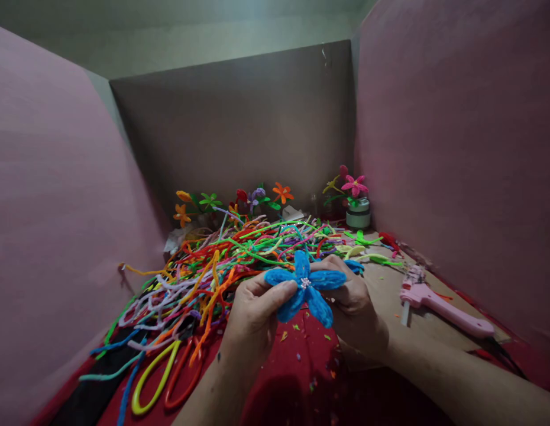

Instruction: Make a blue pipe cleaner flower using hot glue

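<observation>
A blue pipe-cleaner flower point(320, 279) with five petals and a cluster of small pale beads at its centre is held up in front of me. My left hand point(257, 305) pinches it from the left, thumb lying over a petal near the centre. From the right, my right hand point(357, 305) grips the flower, its fingers mostly hidden behind the petals. Beyond both hands spreads a big tangled heap of coloured pipe cleaners point(252, 245).
A pink hot glue gun point(447, 307) lies on a cardboard sheet point(381, 290) at the right. Scissors with yellow and red handles point(156, 378) rest at the front left. Finished flowers point(282, 192) stand along the back, some by a green jar point(358, 213). Pink panels point(456, 148) flank the table.
</observation>
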`<state>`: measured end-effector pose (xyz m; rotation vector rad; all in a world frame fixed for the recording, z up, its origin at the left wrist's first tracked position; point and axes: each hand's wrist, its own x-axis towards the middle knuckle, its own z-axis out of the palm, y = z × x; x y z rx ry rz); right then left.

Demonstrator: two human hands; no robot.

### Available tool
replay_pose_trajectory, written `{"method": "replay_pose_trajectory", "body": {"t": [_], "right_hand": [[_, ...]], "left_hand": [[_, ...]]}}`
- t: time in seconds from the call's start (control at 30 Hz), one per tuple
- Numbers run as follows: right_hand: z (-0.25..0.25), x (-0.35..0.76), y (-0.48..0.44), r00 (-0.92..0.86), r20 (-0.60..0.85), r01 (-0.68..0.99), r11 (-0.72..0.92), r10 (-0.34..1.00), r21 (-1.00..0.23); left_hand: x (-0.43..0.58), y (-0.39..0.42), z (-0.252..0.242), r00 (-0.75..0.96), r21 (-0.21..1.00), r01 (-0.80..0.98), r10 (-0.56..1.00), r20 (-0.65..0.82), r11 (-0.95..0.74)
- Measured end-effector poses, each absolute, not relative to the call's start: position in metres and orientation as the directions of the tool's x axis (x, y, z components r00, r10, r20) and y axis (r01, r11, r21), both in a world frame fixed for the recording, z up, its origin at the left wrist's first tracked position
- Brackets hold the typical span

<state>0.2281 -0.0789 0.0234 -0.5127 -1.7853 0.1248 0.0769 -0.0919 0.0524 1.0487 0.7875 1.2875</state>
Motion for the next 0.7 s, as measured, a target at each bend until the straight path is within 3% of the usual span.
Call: {"method": "replay_pose_trajectory", "body": {"t": [0.23,0.57,0.7], "right_hand": [[0.0245,0.2279,-0.0823,-0.229,0.878,0.27,0.894,0.421,-0.358],[0.0241,0.2281,-0.0804,-0.182,0.889,0.258,0.893,0.42,-0.369],[0.0212,0.228,-0.079,-0.156,0.874,0.221,0.879,0.46,-0.423]], "left_hand": [[0.0808,-0.0948,0.0515,0.094,0.905,-0.42,0.989,0.117,-0.067],[0.0742,-0.0903,0.0555,0.166,0.901,-0.421,0.967,0.192,-0.107],[0.0741,-0.0859,0.0538,0.158,0.885,-0.465,0.982,0.107,-0.021]]}}
